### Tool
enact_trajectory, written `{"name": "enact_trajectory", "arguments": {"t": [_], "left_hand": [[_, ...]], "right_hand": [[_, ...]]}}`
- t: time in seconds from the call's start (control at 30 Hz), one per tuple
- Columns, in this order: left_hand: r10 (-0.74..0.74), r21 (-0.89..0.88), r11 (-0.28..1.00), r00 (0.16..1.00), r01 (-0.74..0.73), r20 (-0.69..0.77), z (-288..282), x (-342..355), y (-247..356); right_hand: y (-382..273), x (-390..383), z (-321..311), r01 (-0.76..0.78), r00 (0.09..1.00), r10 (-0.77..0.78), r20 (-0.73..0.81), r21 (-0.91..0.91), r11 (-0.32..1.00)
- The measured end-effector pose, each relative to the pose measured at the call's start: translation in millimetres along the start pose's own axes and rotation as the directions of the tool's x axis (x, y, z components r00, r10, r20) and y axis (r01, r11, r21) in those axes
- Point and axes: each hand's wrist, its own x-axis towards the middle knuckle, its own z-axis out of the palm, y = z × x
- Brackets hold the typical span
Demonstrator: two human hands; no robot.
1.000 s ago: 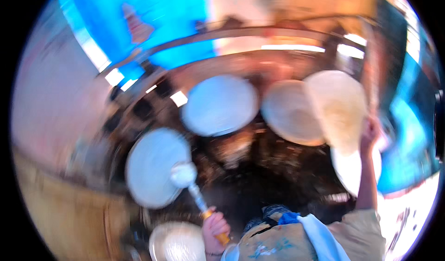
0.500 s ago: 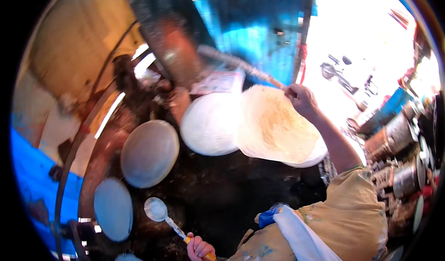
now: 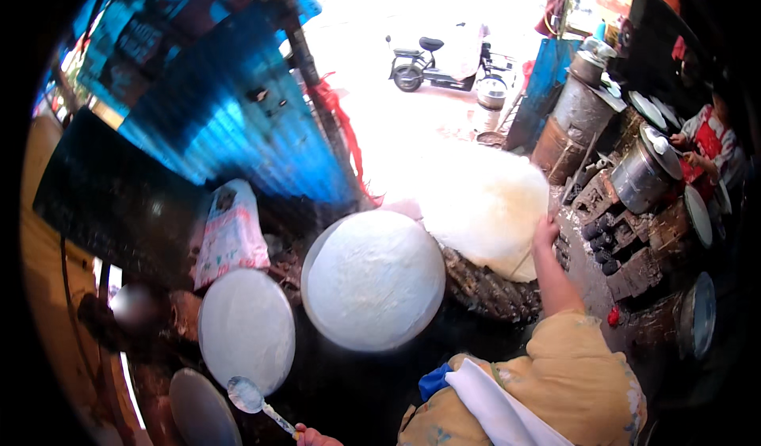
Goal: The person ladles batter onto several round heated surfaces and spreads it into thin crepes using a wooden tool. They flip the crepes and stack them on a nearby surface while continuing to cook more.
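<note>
At the lower edge my left hand [image 3: 315, 436] is closed round the handle of a ladle [image 3: 246, 395], whose bowl is coated in white batter. The ladle's bowl is over the near rim of a round griddle [image 3: 247, 327] covered with a pale layer. My right hand [image 3: 545, 231], arm stretched out to the right, grips a stick that is mostly hidden here. Beside that hand a large thin round flatbread [image 3: 487, 208] is held up, pale with light-brown patches. Between my hands lies a bigger griddle [image 3: 372, 279], with a white sheet of batter on it.
Another griddle [image 3: 202, 406] sits at the lower left. A printed sack [image 3: 231, 236] leans before a blue corrugated sheet [image 3: 238, 121]. Metal pots [image 3: 646, 175] and a person in red [image 3: 705, 149] are at the right. A scooter [image 3: 444, 65] stands outside.
My view has swung to the right. My right hand has carried the flatbread off to the right of the griddles. The ladle has come over the edge of a coated griddle.
</note>
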Motion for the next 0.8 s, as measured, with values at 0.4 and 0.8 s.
{"name": "enact_trajectory", "arguments": {"t": [0.4, 0.8], "left_hand": [[-0.149, 0.168, 0.976, 0.987, 0.137, 0.059, 2.6, 71.9, -81.6], [0.228, 0.029, 0.969, 0.938, -0.244, 0.261, -63.6, -60.8, 13.4]], "right_hand": [[102.3, -96.5, -65.2, -0.45, 0.886, 0.332, -0.323, -0.431, 0.783], [19.2, -125.9, 28.8, -0.336, 0.776, 0.444, 0.447, -0.302, 0.892]]}}
